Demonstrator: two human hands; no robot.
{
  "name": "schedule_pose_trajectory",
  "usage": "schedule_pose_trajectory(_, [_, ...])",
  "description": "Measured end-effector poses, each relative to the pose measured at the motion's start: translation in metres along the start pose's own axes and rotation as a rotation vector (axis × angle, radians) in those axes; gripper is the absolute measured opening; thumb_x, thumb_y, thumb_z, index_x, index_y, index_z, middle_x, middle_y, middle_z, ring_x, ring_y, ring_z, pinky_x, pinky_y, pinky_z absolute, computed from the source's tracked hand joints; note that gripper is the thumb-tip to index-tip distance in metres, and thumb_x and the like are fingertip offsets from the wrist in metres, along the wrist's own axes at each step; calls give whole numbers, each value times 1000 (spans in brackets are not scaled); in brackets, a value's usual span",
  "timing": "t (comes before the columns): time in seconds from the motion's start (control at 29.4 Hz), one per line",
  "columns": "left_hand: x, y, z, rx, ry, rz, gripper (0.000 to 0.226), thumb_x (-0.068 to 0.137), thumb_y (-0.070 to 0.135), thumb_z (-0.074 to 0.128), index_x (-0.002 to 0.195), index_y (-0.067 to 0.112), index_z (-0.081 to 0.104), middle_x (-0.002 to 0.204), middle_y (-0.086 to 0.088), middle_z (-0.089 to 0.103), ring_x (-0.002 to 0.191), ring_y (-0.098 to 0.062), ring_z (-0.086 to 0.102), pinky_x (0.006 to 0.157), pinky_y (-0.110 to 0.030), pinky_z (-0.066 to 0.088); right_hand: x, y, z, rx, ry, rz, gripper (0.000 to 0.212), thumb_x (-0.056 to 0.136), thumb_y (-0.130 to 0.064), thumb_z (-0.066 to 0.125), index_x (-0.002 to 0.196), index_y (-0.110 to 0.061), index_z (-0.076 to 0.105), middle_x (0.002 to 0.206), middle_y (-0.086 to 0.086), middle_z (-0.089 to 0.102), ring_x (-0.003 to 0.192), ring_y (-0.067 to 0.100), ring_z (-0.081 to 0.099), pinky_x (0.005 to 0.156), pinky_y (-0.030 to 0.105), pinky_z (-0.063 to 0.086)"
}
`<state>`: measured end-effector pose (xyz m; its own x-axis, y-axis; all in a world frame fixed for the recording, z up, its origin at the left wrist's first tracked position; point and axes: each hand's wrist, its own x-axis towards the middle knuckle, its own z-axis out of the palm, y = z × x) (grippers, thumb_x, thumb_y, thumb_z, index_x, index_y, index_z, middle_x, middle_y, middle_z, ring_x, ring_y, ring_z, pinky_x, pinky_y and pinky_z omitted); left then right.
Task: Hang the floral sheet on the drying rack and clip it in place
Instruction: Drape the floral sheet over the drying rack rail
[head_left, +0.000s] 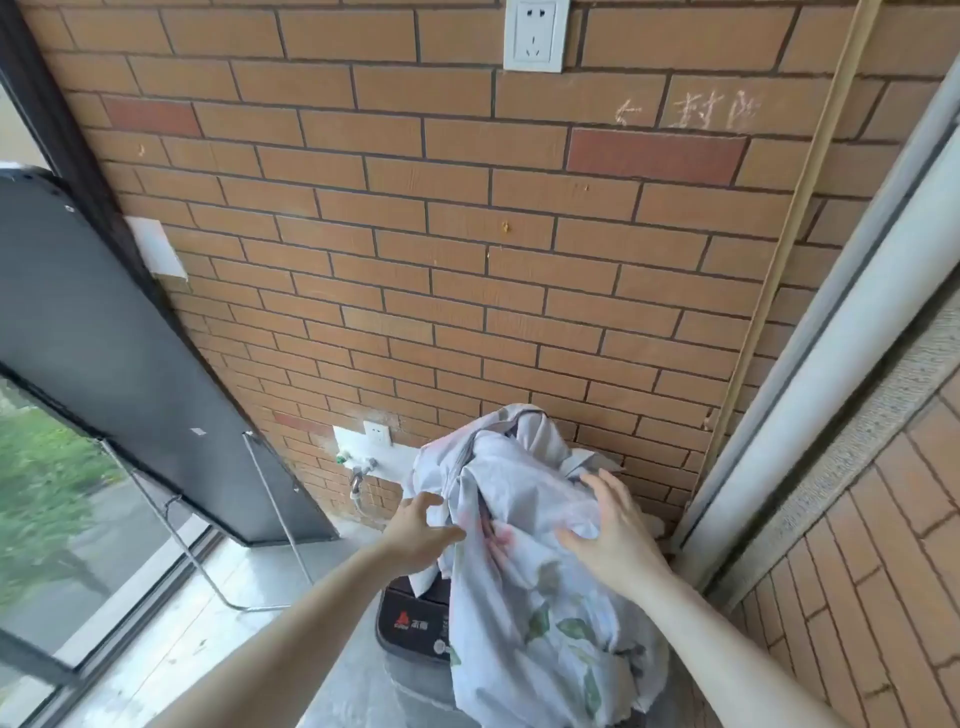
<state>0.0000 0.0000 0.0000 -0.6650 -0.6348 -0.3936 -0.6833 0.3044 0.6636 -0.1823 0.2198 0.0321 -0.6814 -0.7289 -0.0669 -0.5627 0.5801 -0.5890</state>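
Observation:
The floral sheet is pale lilac with green leaves and pink blooms. It is bunched up in front of me, and its lower part hangs down over a dark washing machine. My left hand grips the sheet's left edge between thumb and fingers. On the right side of the bundle, my right hand has its fingers spread over the fabric and its thumb tucked into a fold. No clips are in view. A metal tube frame leans by the window at the left.
A brick wall stands close ahead, with a tap and a low socket on it. A dark flat panel leans against the window at the left. A white post and a tiled wall close off the right.

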Motion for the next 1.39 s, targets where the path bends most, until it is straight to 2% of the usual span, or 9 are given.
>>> schedule_pose_trajectory(0.31, [108, -5, 46, -163, 30, -301, 72, 76, 46, 65, 137, 11, 49, 125, -9, 65, 116, -29, 62, 89, -32, 50, 115, 54, 54, -239, -275, -2, 110, 74, -74, 61, 162, -34, 9, 168, -4, 16, 152, 25, 27, 116, 44, 36])
schedule_pose_trajectory(0.51, [116, -5, 56, -229, 124, -234, 28, 73, 46, 68, 85, 20, 67, 86, 3, 74, 88, -18, 67, 77, -31, 50, 140, 77, 64, -99, -255, 19, 38, 89, -36, 58, 127, -29, 56, 125, 2, 64, 119, 31, 61, 87, 39, 50])
schedule_pose_trajectory(0.75, [83, 51, 29, -548, 277, -49, 22, 104, 30, 57, 103, 15, 73, 99, -5, 79, 92, -14, 72, 87, -31, 53, 160, 60, 34, 286, -97, 10, 13, 81, -23, 62, 86, -34, 60, 76, -9, 67, 82, 28, 66, 72, 37, 50])
schedule_pose_trajectory(0.88, [66, 92, 6, -645, 313, 124, 35, 97, 39, 55, 107, 9, 72, 102, -6, 77, 97, -21, 72, 92, -41, 56, 171, 63, 11, 317, -206, 15, 101, 71, -52, 81, 156, -36, 28, 133, -7, 62, 119, 22, 62, 93, 40, 51])
schedule_pose_trajectory(0.99, [43, 120, -9, -760, 262, 189, 51, 91, 47, 66, 105, -3, 65, 90, -14, 66, 85, -26, 62, 81, -49, 51, 180, 58, -10, 209, -396, -33, 137, 65, -65, 85, 162, -42, -9, 136, -15, 61, 124, 16, 61, 97, 37, 49])
schedule_pose_trajectory(1.09, [21, 137, -27, -901, 251, 211, 43, 92, 42, 70, 98, 0, 66, 88, -17, 62, 84, -33, 55, 77, -50, 42, 197, 48, -28, 226, -467, -173, 141, 62, -65, 90, 160, -47, -9, 143, -39, 41, 139, -1, 42, 113, 38, 41])
schedule_pose_trajectory(1.16, [4, 148, -43, -976, 286, 237, 22, 97, 28, 65, 94, 8, 73, 86, -12, 70, 81, -28, 65, 74, -40, 54, 209, 40, -41, 214, -475, -234, 133, 60, -64, 93, 155, -61, 0, 161, -33, 23, 152, 0, 20, 121, 44, 33])
schedule_pose_trajectory(1.22, [-12, 158, -61, -1066, 306, 274, 21, 96, 22, 57, 98, 11, 73, 86, -7, 75, 79, -18, 72, 72, -29, 60, 217, 36, -44, 193, -532, -215, 124, 67, -57, 92, 155, -61, 5, 164, -23, 28, 150, 4, 30, 119, 42, 36])
schedule_pose_trajectory(1.39, [-37, 164, -86, -1099, 398, 276, 23, 101, 22, 53, 107, 11, 72, 96, -11, 75, 88, -22, 73, 81, -34, 61, 184, -3, -38, 149, -703, -85, 39, 99, -46, 62, 133, -32, 52, 124, -15, 66, 89, -11, 63, 70, 9, 46])
